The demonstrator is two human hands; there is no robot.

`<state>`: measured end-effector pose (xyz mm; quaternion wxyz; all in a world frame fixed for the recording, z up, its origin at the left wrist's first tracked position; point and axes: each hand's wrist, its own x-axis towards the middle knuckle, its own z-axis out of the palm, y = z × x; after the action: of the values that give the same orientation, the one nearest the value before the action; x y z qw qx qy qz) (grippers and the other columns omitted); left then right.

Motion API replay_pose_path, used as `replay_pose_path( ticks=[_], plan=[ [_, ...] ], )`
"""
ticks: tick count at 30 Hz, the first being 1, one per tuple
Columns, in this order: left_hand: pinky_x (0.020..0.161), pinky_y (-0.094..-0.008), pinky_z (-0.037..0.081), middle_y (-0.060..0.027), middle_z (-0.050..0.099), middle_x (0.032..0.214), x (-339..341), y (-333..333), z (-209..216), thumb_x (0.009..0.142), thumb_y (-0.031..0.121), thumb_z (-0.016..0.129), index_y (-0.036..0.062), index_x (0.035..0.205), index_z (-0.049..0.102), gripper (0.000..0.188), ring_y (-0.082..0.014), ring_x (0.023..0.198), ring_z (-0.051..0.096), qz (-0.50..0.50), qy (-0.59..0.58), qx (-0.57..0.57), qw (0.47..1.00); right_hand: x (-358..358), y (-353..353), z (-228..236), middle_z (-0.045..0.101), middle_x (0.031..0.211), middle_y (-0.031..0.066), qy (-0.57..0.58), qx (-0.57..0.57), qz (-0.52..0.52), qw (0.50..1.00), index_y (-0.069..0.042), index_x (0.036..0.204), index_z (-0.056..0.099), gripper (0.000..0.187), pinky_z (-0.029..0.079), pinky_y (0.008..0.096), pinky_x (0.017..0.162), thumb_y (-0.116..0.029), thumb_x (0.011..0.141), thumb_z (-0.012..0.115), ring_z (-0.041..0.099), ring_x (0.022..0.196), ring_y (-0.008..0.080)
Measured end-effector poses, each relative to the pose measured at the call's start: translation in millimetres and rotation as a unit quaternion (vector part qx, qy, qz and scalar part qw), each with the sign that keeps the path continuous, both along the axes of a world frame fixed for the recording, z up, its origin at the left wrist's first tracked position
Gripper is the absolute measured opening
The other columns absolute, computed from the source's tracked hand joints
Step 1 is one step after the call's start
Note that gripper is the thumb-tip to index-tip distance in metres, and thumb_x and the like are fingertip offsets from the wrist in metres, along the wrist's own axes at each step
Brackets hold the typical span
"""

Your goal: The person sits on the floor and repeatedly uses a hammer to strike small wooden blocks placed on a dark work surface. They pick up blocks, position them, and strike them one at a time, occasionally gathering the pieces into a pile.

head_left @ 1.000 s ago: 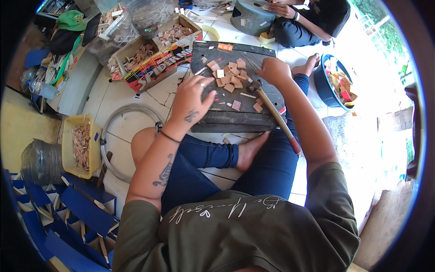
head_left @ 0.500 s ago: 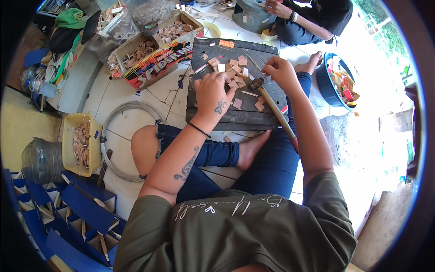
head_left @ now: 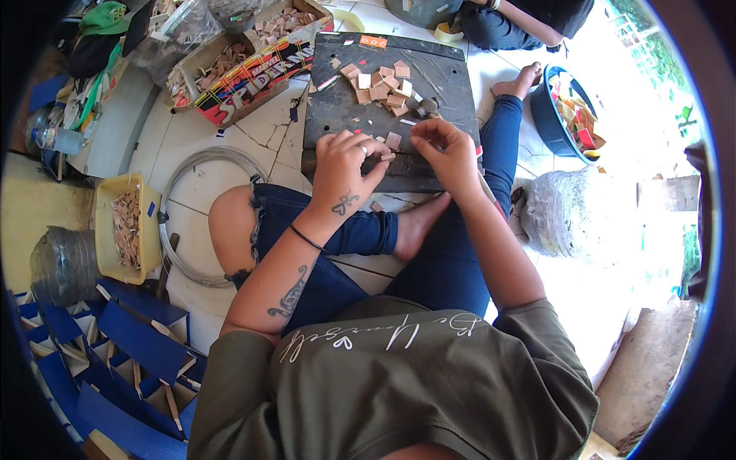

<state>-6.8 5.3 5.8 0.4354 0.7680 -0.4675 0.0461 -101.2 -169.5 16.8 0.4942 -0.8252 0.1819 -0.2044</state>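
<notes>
Over the near part of a dark board (head_left: 326, 115), my left hand (head_left: 343, 165) pinches a small wooden block (head_left: 388, 156) between thumb and fingers. Just to its right, my right hand (head_left: 448, 153) has thumb and forefinger pressed together; what they hold, if anything, is too small to make out. Beyond both hands lies a heap of small wooden blocks (head_left: 379, 93). A single loose block (head_left: 393, 141) rests between the hands and the heap. A hammer (head_left: 424, 107) lies on the board, its handle mostly hidden by my right hand and forearm.
To the left are a printed carton (head_left: 245, 84) of wooden pieces, a wire coil (head_left: 170, 192), a yellow bin (head_left: 149, 238) of blocks and blue boxes (head_left: 146, 337). A blue tub (head_left: 548, 126) of scraps stands right. Another person (head_left: 529, 23) sits at the far side.
Both hands have come back from the heap toward the board's near edge and closer together. My left hand now holds a wooden block away from the heap. The whole view has shifted slightly.
</notes>
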Motion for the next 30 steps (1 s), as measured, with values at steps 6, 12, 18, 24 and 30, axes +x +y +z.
replay_pose_path(
  ticks=[6, 12, 18, 24, 30],
  plan=[
    [0.090, -0.0353, 0.039, 0.0010, 0.072, 0.090, 5, 1, -10, 0.076, 0.016, 0.078, 0.0113, 0.085, 0.073, 0.011, -0.0201, 0.089, 0.061, -0.011, 0.012, -0.016, 1.000, -3, 9, 9, 0.072, 0.079, 0.0047, -0.022, 0.010, -0.007, 1.000, -0.001, 0.089, 0.070, 0.011, 0.053, 0.0254, 0.070, -0.006, 0.081, 0.076, 0.067, 0.072, 0.0091],
    [0.092, -0.0362, 0.039, 0.0001, 0.072, 0.089, 7, 2, -12, 0.076, 0.017, 0.078, 0.0098, 0.084, 0.072, 0.012, -0.0202, 0.088, 0.061, -0.026, 0.032, -0.010, 0.999, -1, 28, 23, 0.072, 0.078, 0.0067, -0.046, -0.080, 0.029, 0.995, 0.000, 0.085, 0.069, 0.011, 0.053, 0.0264, 0.064, -0.006, 0.079, 0.077, 0.067, 0.068, 0.0108],
    [0.087, -0.0359, 0.038, 0.0036, 0.069, 0.082, 7, 0, -14, 0.074, 0.018, 0.077, 0.0121, 0.079, 0.072, 0.009, -0.0189, 0.084, 0.059, -0.021, 0.026, -0.046, 0.998, 0, 31, 28, 0.071, 0.078, 0.0088, -0.049, -0.135, 0.037, 0.989, 0.001, 0.083, 0.067, 0.012, 0.053, 0.0278, 0.062, -0.005, 0.079, 0.076, 0.068, 0.066, 0.0142],
    [0.088, -0.0363, 0.038, 0.0040, 0.069, 0.083, 7, 0, -14, 0.075, 0.017, 0.076, 0.0126, 0.080, 0.071, 0.008, -0.0189, 0.085, 0.059, -0.023, 0.024, -0.043, 0.999, 0, 31, 26, 0.070, 0.078, 0.0084, -0.044, -0.151, 0.042, 0.987, 0.001, 0.084, 0.068, 0.011, 0.053, 0.0274, 0.064, -0.006, 0.080, 0.076, 0.068, 0.068, 0.0137],
    [0.089, -0.0366, 0.037, 0.0039, 0.069, 0.083, 7, 1, -14, 0.076, 0.017, 0.076, 0.0125, 0.080, 0.071, 0.008, -0.0188, 0.086, 0.059, -0.026, 0.029, -0.041, 0.998, 0, 29, 27, 0.071, 0.078, 0.0070, -0.032, -0.152, 0.059, 0.986, 0.000, 0.085, 0.069, 0.011, 0.052, 0.0255, 0.068, -0.005, 0.081, 0.077, 0.067, 0.071, 0.0109]
  ],
)
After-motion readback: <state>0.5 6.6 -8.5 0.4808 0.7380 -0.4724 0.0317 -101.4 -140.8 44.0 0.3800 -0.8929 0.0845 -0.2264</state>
